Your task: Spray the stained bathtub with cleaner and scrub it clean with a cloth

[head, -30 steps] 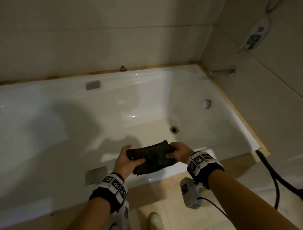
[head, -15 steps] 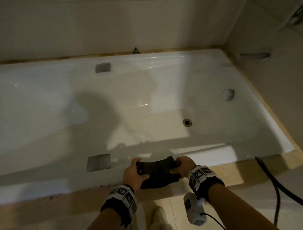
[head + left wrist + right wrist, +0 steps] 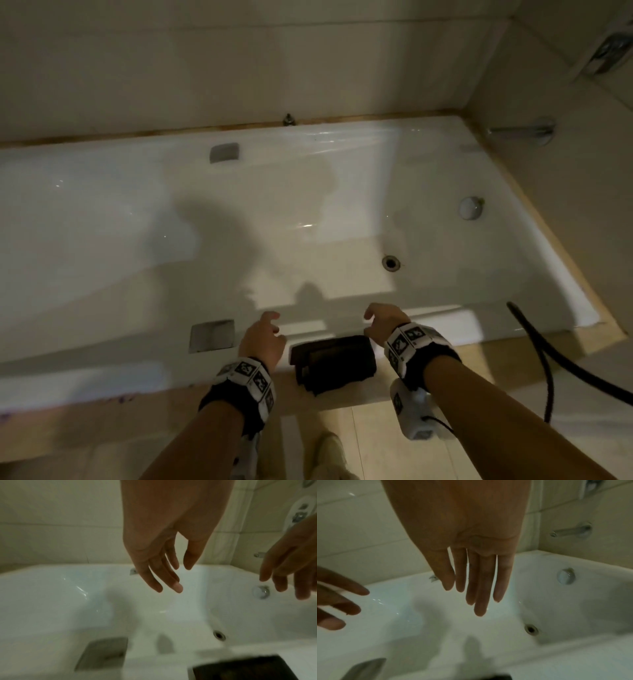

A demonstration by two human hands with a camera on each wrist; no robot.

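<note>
Bare skin and nothing else shows at the fingers: on the left hand (image 3: 262, 337) the fingers (image 3: 164, 574) hang straight and a little apart, and on the right hand (image 3: 382, 323) the fingers (image 3: 481, 588) hang the same way, loosely spread, holding nothing. Both hands hover over the near rim of the bathtub (image 3: 445, 317), palms down, fingertips pointing toward the far wall. The dark folded cloth (image 3: 332, 363) lies between the two wrists, on the near rim and partly over its outer edge, so it sits nearer to the person than the fingertips and lower than them; either hand would have to draw back and drop to reach it. Its long axis runs left to right along the rim. The right hand looks slightly closer to the cloth's right end than the left hand is to its left end, though the difference is small. Out past the fingers the white basin opens up, with the drain (image 3: 390, 263) on the floor toward the right and a round overflow cap (image 3: 470, 208) on the right end wall. No spray bottle shows in any view, so my judgement is that fetching the cleaner comes before the cloth is needed.
</note>
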